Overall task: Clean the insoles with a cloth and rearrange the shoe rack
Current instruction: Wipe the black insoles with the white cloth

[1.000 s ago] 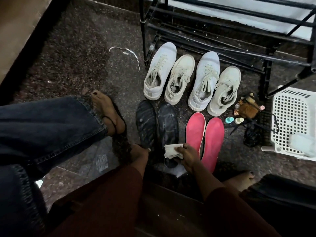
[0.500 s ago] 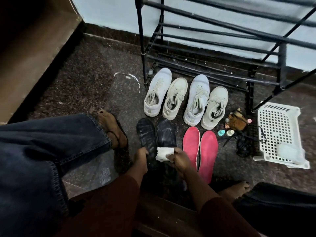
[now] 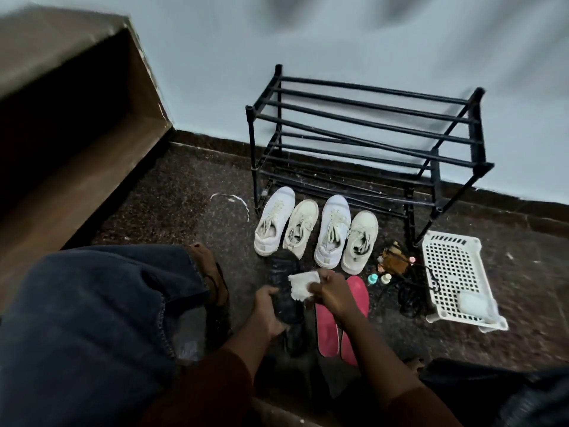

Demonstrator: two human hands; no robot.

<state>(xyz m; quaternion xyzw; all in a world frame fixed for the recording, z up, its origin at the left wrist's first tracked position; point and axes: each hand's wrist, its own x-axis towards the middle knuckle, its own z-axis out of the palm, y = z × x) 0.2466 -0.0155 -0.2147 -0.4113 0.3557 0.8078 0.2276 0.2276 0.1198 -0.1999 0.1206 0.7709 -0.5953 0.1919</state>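
Head view: low in the centre of the frame, the left hand [image 3: 268, 306] curled round the heel end of a black insole [image 3: 284, 282] and held it tilted, toe toward the sneakers. The right hand [image 3: 334, 292] pinched a crumpled white cloth [image 3: 303, 286] and pressed it on the insole's upper face. To wipe well, the grip near the heel probably needed to be firm so the thin, flexible piece did not fold. Long strokes from heel to toe with a fresh fold of cloth would likely lift grime out of the ridged, slightly glossy surface.

Just right of the hands, two pink insoles [image 3: 328, 331] lay flat side by side on the dark speckled stone floor [image 3: 184, 192]. They looked smooth and matte.

Above them, four white lace-up sneakers [image 3: 317, 229] stood in a row, toes toward the black tubular shoe rack [image 3: 369, 118], whose bars carried nothing.

At right sat a white perforated plastic basket [image 3: 452, 272], with small bottles [image 3: 378, 278] between it and the insoles.
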